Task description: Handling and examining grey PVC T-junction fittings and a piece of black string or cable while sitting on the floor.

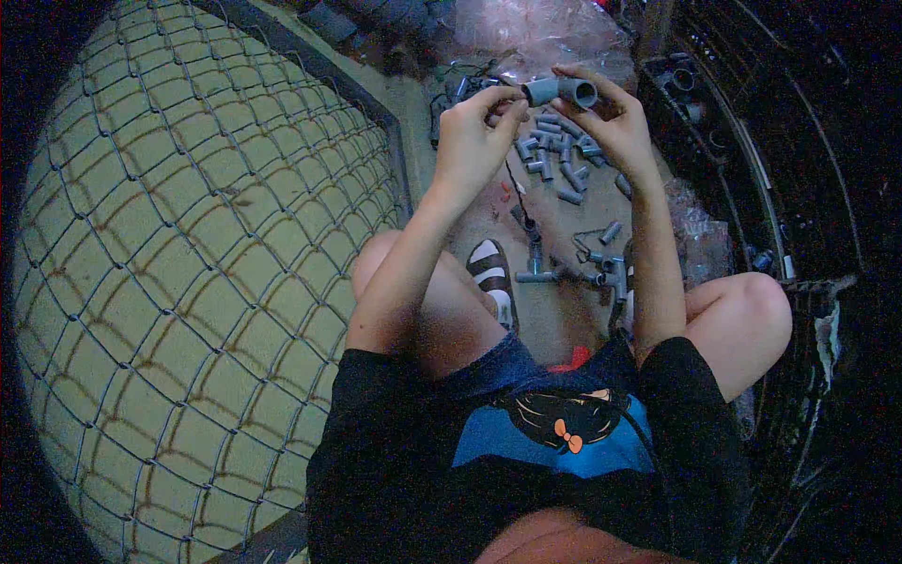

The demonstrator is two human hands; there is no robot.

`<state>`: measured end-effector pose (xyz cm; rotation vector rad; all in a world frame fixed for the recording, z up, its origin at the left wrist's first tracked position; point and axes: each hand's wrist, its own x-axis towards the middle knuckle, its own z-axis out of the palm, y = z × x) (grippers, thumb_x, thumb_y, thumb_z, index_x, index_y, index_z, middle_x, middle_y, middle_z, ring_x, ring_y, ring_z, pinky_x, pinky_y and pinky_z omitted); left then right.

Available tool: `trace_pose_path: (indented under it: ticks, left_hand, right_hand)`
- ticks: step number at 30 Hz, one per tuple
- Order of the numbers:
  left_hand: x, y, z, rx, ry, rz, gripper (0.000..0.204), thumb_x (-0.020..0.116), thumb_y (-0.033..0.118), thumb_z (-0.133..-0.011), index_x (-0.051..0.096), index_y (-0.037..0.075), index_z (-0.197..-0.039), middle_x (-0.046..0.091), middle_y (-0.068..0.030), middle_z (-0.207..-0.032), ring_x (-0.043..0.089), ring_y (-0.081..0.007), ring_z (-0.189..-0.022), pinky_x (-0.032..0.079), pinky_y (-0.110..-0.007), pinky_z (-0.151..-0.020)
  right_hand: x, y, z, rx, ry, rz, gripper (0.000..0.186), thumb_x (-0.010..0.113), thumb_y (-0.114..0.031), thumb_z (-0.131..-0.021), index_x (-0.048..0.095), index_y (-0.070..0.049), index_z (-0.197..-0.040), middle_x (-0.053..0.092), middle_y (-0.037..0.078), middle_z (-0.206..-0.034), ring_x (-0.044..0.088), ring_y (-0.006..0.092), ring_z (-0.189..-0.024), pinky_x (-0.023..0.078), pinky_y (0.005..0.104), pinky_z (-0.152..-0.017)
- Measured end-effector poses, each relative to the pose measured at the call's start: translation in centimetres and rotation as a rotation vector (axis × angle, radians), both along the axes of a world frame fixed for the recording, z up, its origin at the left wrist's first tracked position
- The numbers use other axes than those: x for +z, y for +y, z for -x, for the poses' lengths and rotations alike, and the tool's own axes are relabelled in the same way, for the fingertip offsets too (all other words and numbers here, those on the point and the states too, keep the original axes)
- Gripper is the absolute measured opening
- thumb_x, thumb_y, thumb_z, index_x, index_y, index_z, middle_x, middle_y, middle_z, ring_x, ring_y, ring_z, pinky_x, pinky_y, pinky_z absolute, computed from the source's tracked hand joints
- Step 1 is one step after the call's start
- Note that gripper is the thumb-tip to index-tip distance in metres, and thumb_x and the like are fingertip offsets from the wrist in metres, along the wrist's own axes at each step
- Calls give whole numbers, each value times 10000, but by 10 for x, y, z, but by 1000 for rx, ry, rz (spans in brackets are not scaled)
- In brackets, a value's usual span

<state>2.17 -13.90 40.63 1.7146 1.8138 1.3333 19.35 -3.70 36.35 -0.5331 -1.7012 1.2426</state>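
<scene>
Raised in front of me, a grey plastic pipe fitting (546, 91) is held between both hands. Its round open mouth faces me at the right end, and a dark band rims its left end. My left hand (477, 136) pinches that dark left end between thumb and fingertips; whether the band is a separate ring I cannot tell. Around the right end, my right hand (620, 122) has its thumb below and fingers above, partly behind the fitting. Beneath the hands, several loose grey pipe fittings (564, 155) are heaped on the floor.
A chain-link fence (216, 216) runs along my left. Between my feet lies a T-shaped grey pipe piece (536, 276), with more grey pieces (615, 273) near my right foot. Clear plastic bags (540, 33) lie at the back; dark racking (742, 160) stands on the right.
</scene>
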Motion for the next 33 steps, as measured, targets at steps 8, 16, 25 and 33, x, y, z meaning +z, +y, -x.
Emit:
trace_pose_path:
  ticks: [8,16,25,33]
  left_hand:
    - [4,3,12,-188,-406,228,276,592,114,-964,618,-56,-1179,702,-104,-859,674,-153,-743,549,-274,-680]
    - [-1,5,6,-348,-678,323,335,528,235,-990,563,-11,-1214,648,-63,-985,611,-124,-914,488,-269,-824]
    - [-12,12,8,-507,-929,360,150,488,207,-974,510,79,-1049,366,50,-677,335,-70,-574,323,-230,-559]
    - [-16,10,-2,-391,-1004,338,243,524,357,-1005,537,135,-1101,367,78,-643,310,-41,-527,249,-201,-473]
  right_hand:
    - [11,-7,-3,-2,-53,-71,423,730,-29,-835,621,-20,-1244,650,84,-1219,590,150,-1126,452,299,-991]
    - [13,-12,2,-28,58,-49,454,719,-3,-826,611,-31,-1266,647,71,-1221,593,143,-1115,470,300,-968]
    - [15,-19,6,-30,-81,-113,462,699,-54,-855,597,-77,-1304,650,70,-1222,603,137,-1107,471,307,-978]
    - [20,-29,13,-105,-76,-169,373,697,-91,-864,630,-78,-1231,643,94,-1223,608,166,-1128,493,341,-964]
